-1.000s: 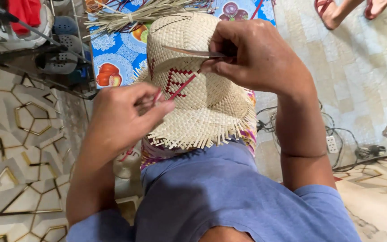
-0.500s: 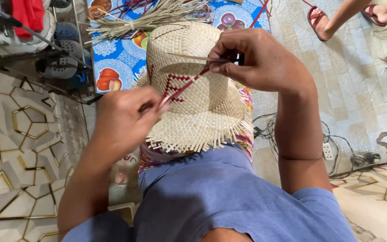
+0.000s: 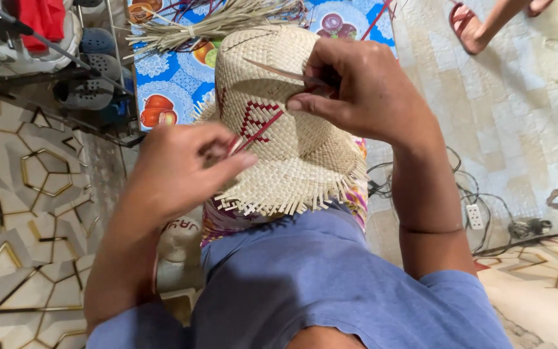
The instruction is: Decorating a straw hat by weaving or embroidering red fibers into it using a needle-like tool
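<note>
A woven straw hat (image 3: 285, 123) rests on the person's lap, between the two hands. The left hand (image 3: 175, 171) sits at the hat's near left side, its fingers (image 3: 230, 161) pinched narrow on a red strip (image 3: 259, 129) that runs up across a red pattern woven into the crown. The right hand (image 3: 363, 90) lies on the crown's upper right, fingers closed on a thin pale strip (image 3: 272, 70) that points left over the top. Beyond the fingers lie a bundle of dry straw (image 3: 214, 22) and a blue fruit-print cloth (image 3: 169, 84).
</note>
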